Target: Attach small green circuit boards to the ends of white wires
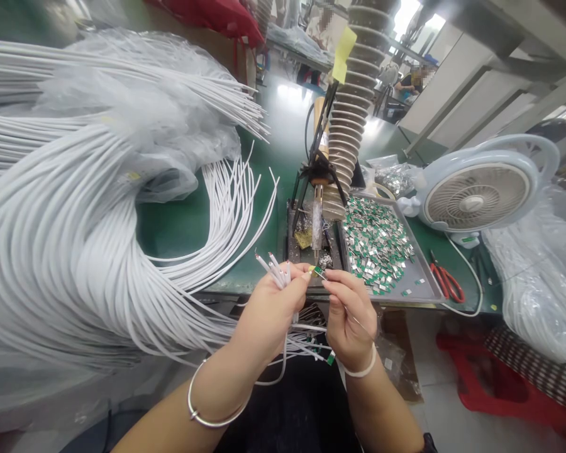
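Observation:
My left hand (268, 314) is closed around several white cables (277, 277), their stripped ends sticking up past the fingers. Its thumb and index finger pinch close to a small green circuit board (317, 270). A thin silvery wire, looking like solder wire (357, 323), runs through my right hand (351, 311), which is closed on it with the fingertips at the board. Just above the board, the tip of an upright soldering iron (317, 220) points down, fixed in a stand. Whether the tip touches the board I cannot tell.
A metal tray (424, 290) of small green-and-silver boards lies right of the iron. Further right are red-handled pliers (446, 280) and a fan (481, 195). A large bundle of white cables (75, 220) covers the left. A ribbed hose (351, 113) hangs behind the iron. People sit in the background.

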A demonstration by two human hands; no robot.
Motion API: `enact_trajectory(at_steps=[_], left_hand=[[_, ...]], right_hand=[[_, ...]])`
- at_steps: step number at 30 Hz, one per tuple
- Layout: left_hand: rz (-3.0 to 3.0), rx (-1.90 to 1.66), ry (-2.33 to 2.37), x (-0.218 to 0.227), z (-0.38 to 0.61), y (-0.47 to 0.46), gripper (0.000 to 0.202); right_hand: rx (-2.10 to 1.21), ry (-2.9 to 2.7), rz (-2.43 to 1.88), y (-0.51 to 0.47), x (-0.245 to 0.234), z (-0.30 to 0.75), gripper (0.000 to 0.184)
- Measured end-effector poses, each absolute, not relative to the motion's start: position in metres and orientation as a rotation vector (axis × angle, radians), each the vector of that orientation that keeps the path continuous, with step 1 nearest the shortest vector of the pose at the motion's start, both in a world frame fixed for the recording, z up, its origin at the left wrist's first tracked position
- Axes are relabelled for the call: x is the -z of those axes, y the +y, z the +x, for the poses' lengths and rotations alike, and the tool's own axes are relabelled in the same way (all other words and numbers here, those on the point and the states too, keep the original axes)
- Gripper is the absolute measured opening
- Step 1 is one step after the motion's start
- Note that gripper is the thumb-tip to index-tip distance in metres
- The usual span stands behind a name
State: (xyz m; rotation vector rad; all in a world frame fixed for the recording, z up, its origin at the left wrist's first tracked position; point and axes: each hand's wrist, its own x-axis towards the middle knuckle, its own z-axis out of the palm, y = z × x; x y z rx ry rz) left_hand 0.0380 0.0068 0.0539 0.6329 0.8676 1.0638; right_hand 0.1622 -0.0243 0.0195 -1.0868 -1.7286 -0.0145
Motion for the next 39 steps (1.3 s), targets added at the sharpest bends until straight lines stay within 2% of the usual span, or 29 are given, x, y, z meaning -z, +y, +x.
enact_trajectory(at_steps=[17, 39], left_hand=[[0.628, -1.061, 0.846, -0.061, 0.038, 0.01, 0.015], [0.612, -1.034, 0.836, -0.05, 0.037, 0.008, 0.016]], right_hand=[[0.087, -1.731, -1.085, -0.019, -0.029, 0.161, 0.026], [0.009, -1.749, -1.068, -0.022, -0.022, 0.163, 0.031]])
